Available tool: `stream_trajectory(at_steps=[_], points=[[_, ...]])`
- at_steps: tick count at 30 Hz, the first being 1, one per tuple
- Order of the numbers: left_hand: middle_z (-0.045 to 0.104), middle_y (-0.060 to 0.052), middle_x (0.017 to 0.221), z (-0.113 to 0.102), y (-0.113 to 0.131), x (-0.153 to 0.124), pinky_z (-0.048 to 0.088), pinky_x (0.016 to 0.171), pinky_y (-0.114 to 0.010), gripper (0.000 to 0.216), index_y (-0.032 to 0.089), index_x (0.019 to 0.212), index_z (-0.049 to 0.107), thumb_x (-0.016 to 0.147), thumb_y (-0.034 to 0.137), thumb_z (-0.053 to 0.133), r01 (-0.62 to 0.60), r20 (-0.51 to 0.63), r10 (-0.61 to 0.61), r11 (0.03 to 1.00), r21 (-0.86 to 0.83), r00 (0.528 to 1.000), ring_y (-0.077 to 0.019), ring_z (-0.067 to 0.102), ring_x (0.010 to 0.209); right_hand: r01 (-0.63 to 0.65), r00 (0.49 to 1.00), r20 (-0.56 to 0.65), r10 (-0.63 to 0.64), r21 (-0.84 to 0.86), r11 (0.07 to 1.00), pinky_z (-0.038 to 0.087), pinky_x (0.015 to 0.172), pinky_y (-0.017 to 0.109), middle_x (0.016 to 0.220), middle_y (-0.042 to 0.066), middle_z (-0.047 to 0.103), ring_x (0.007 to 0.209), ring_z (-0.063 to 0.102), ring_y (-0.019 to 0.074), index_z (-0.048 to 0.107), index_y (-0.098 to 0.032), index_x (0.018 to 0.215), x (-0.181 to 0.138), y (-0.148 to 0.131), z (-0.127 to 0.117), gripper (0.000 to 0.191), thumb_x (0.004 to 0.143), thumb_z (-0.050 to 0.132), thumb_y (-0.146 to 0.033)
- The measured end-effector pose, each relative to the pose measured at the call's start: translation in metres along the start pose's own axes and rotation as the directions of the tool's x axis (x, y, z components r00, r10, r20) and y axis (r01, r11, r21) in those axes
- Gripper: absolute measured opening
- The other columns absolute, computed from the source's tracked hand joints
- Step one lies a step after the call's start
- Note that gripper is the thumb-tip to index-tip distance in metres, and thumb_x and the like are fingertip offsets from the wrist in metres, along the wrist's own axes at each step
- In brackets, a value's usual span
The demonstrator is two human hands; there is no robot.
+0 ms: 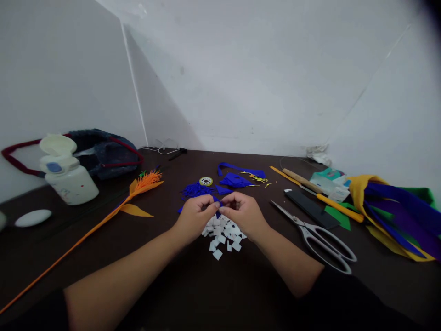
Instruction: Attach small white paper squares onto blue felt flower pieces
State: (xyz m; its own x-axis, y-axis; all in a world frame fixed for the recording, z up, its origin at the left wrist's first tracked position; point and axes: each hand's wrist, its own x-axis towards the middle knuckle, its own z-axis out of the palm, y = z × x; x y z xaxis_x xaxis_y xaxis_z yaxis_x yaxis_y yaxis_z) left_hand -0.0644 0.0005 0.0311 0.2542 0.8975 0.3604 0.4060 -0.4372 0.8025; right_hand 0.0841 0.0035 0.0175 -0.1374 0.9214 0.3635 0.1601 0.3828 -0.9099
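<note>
My left hand and my right hand meet at the middle of the table, fingertips pinched close together. Between them is a small piece of blue fabric, mostly hidden by the fingers. Just under my hands lies a loose pile of small white squares. Beyond my left hand sits a heap of thin blue strips, with a round yellow-rimmed pin wheel behind it. Folded blue fabric pieces lie past my right hand, with some yellow-headed bits around them.
To the right lie grey-handled scissors, a black strip, a yellow cutter, a wooden stick and a bundle of coloured fabric. An orange fabric flower, a white bottle and a dark bag occupy the left.
</note>
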Motion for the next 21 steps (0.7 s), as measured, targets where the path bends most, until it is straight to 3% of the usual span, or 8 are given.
stream_trajectory(at_steps=[5,10,13,16,21], points=[[0.034,0.006,0.048,-0.0019,0.0017,-0.0015,0.028,0.046,-0.02,0.028,0.015,0.052,0.045,0.076,0.03,0.044,-0.047,-0.007,0.048,0.997,0.058,0.999,-0.0074,0.033,0.048,0.0,0.999,-0.047,-0.001,-0.009,1.0,0.042,0.056,0.026,0.064,0.0,0.058,0.059,0.051,0.0115,0.059,-0.017,0.068,-0.0005,-0.002,-0.0005,0.011,0.061,0.064,-0.024],[0.053,0.0,0.061,-0.003,-0.0025,-0.0029,0.037,0.062,-0.025,0.024,0.015,0.058,0.053,0.078,0.024,0.044,-0.312,0.022,0.318,0.913,0.261,0.948,-0.0112,0.047,0.062,0.015,0.999,-0.043,-0.015,-0.007,1.0,0.044,0.06,0.027,0.069,0.001,0.059,0.063,0.053,0.0122,0.061,-0.017,0.07,0.0007,-0.0039,-0.0035,0.008,0.062,0.062,-0.018],[0.059,-0.002,0.07,-0.0023,-0.0043,-0.0025,0.038,0.071,-0.028,0.019,0.016,0.065,0.057,0.078,0.021,0.044,-0.403,0.035,0.414,0.858,0.318,0.91,-0.0129,0.051,0.07,0.048,0.996,-0.074,-0.051,-0.04,0.998,0.044,0.062,0.027,0.071,0.002,0.059,0.065,0.054,0.0123,0.062,-0.017,0.068,0.0008,-0.0053,-0.0046,0.006,0.062,0.062,-0.016],[0.061,-0.002,0.072,-0.0016,-0.0036,-0.0023,0.039,0.071,-0.029,0.018,0.016,0.069,0.059,0.078,0.02,0.044,-0.403,0.06,0.408,0.851,0.336,0.911,-0.0135,0.053,0.071,0.071,0.99,-0.109,-0.084,-0.115,0.991,0.042,0.059,0.026,0.067,0.0,0.056,0.062,0.052,0.0118,0.06,-0.017,0.063,0.0007,-0.0075,-0.0049,0.003,0.061,0.062,-0.016],[0.062,-0.003,0.075,-0.0015,-0.0014,-0.0025,0.042,0.07,-0.028,0.017,0.017,0.078,0.061,0.077,0.019,0.044,-0.297,0.116,0.275,0.911,0.285,0.954,-0.0141,0.055,0.074,0.084,0.985,-0.128,-0.115,-0.226,0.97,0.038,0.054,0.024,0.062,-0.002,0.052,0.058,0.048,0.0106,0.055,-0.017,0.057,0.0011,-0.0082,-0.0052,0.007,0.059,0.061,-0.014]])
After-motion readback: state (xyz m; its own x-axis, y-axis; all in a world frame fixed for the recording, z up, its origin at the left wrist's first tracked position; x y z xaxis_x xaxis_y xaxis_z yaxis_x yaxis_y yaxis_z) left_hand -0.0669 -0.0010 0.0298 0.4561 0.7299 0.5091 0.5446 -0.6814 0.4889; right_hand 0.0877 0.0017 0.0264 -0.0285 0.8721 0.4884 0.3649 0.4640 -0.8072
